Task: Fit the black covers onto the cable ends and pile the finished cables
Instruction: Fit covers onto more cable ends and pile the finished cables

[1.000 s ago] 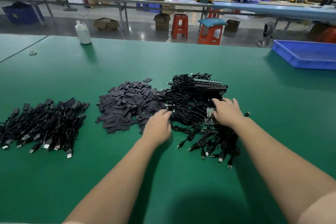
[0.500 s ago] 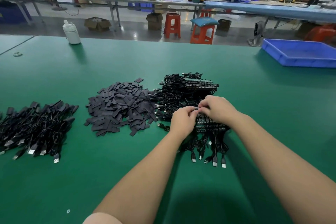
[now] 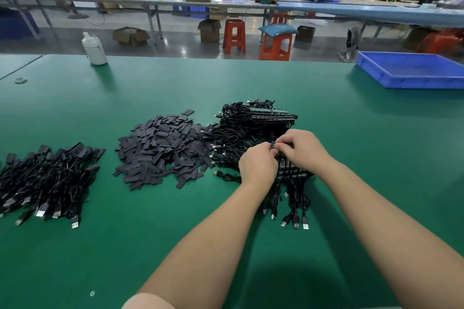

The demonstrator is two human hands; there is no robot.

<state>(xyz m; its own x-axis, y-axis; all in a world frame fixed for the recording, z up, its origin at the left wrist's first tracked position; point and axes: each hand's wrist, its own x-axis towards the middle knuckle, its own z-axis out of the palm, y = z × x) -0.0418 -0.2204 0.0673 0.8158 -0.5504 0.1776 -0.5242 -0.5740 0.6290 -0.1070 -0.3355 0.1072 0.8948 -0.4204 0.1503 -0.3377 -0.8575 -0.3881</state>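
A heap of flat black covers (image 3: 163,148) lies in the middle of the green table. Right of it sits a tangle of black cables with bare board ends (image 3: 253,128). My left hand (image 3: 258,164) and my right hand (image 3: 305,149) meet over the near part of that tangle and together pinch a small cable end (image 3: 272,145) between their fingertips. Whether a cover is on it is hidden by the fingers. USB plugs (image 3: 296,222) trail toward me below the hands. At the far left lies a pile of cables with covers fitted (image 3: 47,180).
A blue plastic tray (image 3: 411,71) stands at the right back of the table. A white bottle (image 3: 94,49) stands at the back left edge, a small ring (image 3: 20,80) further left. Beyond the table are orange stools, cardboard boxes and other workbenches.
One second ago my hands were apart, left at the covers' edge, right on the cable tangle. They came together over the cables and now pinch one cable end; little moved in the last half second.
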